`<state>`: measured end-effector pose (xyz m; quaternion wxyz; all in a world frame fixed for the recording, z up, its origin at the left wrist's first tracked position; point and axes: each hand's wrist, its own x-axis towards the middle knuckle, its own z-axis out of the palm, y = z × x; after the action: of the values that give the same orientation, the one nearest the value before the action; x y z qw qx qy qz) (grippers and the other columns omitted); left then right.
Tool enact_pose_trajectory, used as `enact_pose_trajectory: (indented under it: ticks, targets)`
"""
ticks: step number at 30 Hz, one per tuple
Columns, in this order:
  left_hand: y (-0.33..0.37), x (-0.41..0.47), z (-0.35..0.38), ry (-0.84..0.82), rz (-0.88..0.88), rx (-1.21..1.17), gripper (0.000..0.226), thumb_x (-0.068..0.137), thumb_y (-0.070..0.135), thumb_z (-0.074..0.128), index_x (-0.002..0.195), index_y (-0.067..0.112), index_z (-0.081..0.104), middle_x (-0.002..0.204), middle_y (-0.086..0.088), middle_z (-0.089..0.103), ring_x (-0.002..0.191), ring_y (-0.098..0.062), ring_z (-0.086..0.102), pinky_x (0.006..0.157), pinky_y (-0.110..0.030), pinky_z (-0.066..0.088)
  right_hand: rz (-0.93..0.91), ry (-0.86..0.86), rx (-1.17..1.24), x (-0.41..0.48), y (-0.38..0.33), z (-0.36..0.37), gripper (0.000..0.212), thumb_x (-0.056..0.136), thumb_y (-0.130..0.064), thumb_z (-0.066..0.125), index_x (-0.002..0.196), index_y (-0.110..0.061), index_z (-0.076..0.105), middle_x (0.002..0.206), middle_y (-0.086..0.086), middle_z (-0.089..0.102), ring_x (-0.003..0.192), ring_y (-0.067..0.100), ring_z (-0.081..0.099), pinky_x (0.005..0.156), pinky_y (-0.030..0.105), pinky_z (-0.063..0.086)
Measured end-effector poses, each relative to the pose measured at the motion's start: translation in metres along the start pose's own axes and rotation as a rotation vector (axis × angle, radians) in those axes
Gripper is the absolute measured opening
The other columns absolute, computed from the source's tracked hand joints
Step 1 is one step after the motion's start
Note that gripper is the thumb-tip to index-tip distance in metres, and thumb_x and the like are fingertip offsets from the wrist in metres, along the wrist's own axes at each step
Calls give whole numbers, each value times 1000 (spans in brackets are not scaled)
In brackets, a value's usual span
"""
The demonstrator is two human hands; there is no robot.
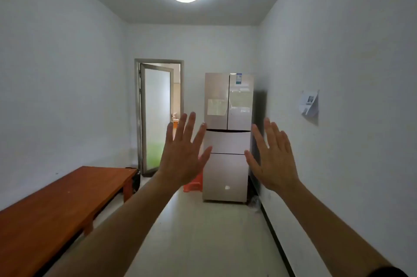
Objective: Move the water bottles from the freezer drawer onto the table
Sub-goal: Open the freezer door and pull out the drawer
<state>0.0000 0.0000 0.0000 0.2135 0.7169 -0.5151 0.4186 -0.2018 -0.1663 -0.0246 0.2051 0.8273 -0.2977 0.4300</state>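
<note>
A tall beige fridge [228, 100] stands against the far wall, all its doors and both lower drawers [228, 177] closed. No water bottles are visible. A long reddish-brown wooden table [56, 209] runs along the left wall. Both my arms are stretched out in front of me, well short of the fridge. My left hand [182, 154] is raised with fingers spread and holds nothing. My right hand [274, 157] is likewise raised and spread, empty.
A glass door [155, 116] at the far left of the back wall stands ajar. An orange plastic stool [193, 184] sits on the floor left of the fridge. A paper [309, 105] hangs on the right wall. Pale floor [203, 231] leads to the fridge.
</note>
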Motion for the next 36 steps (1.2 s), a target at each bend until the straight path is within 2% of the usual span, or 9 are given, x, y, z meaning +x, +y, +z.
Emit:
enact_pose_trajectory:
  ticks: [3,6,9,14,18,23,28,32,36]
  targets:
    - [-10,4,30,-35,-45,-30,73,98,64,14,155,22,32,165,-13,13,153,-33,8,120,-55,6,-51,-56,-78,8,-6,27,74,99,-63,24,160,-24,10,167,12,-4,154,30,-1,124,51,7]
    - [-25,17,63,-48,-96,-61,74,97,64,11,156,22,29,166,-11,10,153,-30,2,119,-51,-1,-18,-60,-79,14,-3,60,74,99,-63,25,160,-24,11,167,11,-2,154,30,1,124,50,6]
    - [-28,26,100,-64,-120,-81,72,98,61,15,154,20,31,165,-12,15,153,-31,7,119,-53,5,15,-59,-67,15,9,95,74,99,-60,31,160,-23,12,167,13,1,154,32,4,123,52,12]
    - [-15,46,194,-168,-90,-97,73,97,61,16,157,20,23,166,-12,7,154,-31,0,120,-53,3,9,-115,-45,17,48,167,74,98,-62,27,159,-22,16,167,14,5,153,33,8,122,55,16]
    - [3,91,290,-216,-144,-126,77,95,64,10,158,20,16,167,-11,4,154,-29,-2,121,-53,3,55,-162,-43,42,106,246,76,97,-63,24,160,-21,16,167,15,5,153,33,9,122,55,16]
    - [9,144,393,-342,-170,-106,77,95,65,12,159,22,5,167,-9,-8,153,-28,-11,122,-54,1,34,-232,-16,96,166,341,81,95,-65,26,160,-22,6,166,18,5,152,37,14,121,55,16]
    - [-19,174,469,-365,-207,-105,79,93,66,11,159,23,7,167,-10,-4,153,-29,-6,121,-55,5,74,-314,63,137,183,439,84,94,-63,36,160,-23,5,167,15,-1,153,33,6,122,54,13]
    - [-51,194,547,-378,-259,-108,86,88,71,2,159,23,8,167,-10,-1,154,-29,-3,122,-54,7,23,-386,90,162,185,529,82,95,-65,32,160,-23,4,167,15,-1,153,33,6,122,54,13]
    - [-84,218,636,-379,-354,-170,82,91,68,9,159,23,7,167,-8,-1,154,-27,-3,122,-54,8,32,-427,98,198,191,624,81,95,-64,32,159,-25,2,167,15,-3,154,31,3,123,53,10]
